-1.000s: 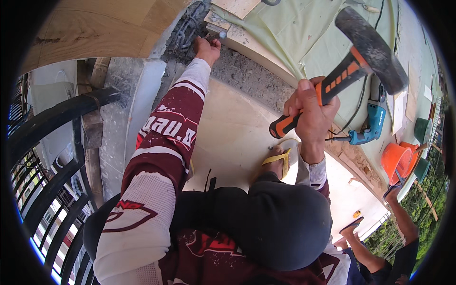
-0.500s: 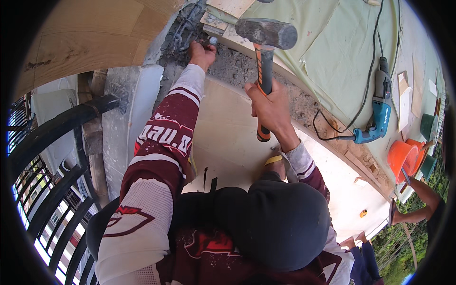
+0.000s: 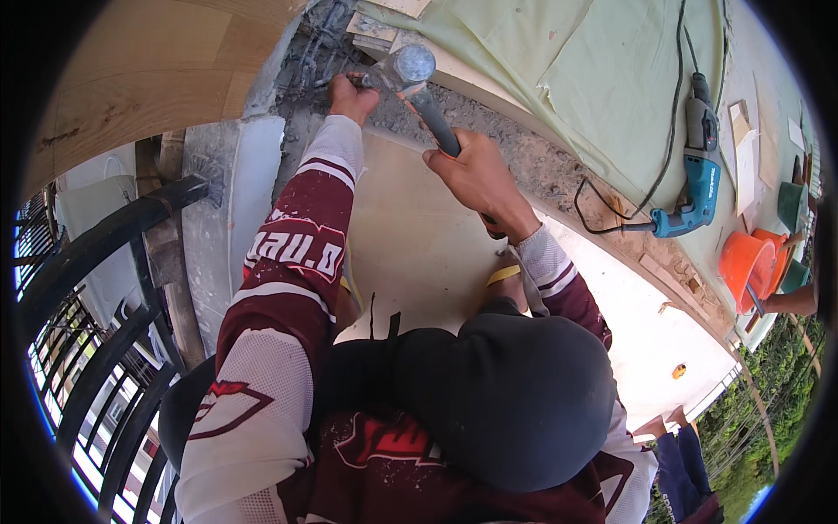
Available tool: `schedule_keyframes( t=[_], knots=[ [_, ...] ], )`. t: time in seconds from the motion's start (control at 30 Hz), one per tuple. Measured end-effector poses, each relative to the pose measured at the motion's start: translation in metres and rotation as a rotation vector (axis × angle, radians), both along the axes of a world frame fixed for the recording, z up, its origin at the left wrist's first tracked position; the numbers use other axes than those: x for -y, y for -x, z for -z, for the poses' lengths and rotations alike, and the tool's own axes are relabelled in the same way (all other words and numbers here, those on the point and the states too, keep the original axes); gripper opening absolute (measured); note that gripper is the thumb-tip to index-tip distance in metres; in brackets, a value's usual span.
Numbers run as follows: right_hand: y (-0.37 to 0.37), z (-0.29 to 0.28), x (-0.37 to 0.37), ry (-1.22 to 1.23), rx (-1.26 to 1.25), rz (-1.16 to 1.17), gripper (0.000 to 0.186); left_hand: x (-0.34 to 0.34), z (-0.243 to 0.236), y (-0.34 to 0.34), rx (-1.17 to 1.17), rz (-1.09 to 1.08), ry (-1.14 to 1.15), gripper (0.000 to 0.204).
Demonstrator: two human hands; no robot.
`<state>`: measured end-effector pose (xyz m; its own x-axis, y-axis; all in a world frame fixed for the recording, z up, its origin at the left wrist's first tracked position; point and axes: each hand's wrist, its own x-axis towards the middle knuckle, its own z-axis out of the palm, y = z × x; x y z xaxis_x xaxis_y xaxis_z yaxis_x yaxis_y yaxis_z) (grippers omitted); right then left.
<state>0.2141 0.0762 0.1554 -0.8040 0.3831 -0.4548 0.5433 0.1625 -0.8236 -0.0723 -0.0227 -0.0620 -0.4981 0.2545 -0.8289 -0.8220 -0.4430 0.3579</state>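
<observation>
My right hand (image 3: pixel 478 170) is closed round the grip of a sledgehammer (image 3: pixel 412 66), its heavy metal head up beside my left hand. Closed fingers of my left hand (image 3: pixel 352 100) hold what looks like a chisel (image 3: pixel 357 79) at the rubble by the wall's end. The hammer head hides the chisel's struck end, so I cannot tell whether the two touch. Broken concrete (image 3: pixel 310 74) with exposed bars lies just beyond my left hand.
A teal drill (image 3: pixel 698 188) with its cord lies on the pale green sheet (image 3: pixel 602 79) at right. A co-worker's arm (image 3: pixel 790 301) reaches by an orange bucket (image 3: pixel 746 266). Black railing (image 3: pixel 113 236) stands at left. A yellow-orange object (image 3: pixel 678 371) lies on the pale floor.
The hammer has swung left and down, from raised in front of my right hand to beside my left hand. The co-worker's arm has drawn back toward the right edge.
</observation>
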Motion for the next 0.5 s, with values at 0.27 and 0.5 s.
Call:
schedule_keyframes(
  t=[0.27,0.5],
  knots=[
    [-0.088,-0.053,-0.037,0.134,0.191,0.234,0.025,0.021,-0.045,-0.02,0.094,-0.066,-0.163,0.023],
    [-0.15,-0.024,-0.036,0.426,0.267,0.517,0.019,-0.031,-0.07,-0.016,0.125,-0.303,0.025,0.015]
  ],
)
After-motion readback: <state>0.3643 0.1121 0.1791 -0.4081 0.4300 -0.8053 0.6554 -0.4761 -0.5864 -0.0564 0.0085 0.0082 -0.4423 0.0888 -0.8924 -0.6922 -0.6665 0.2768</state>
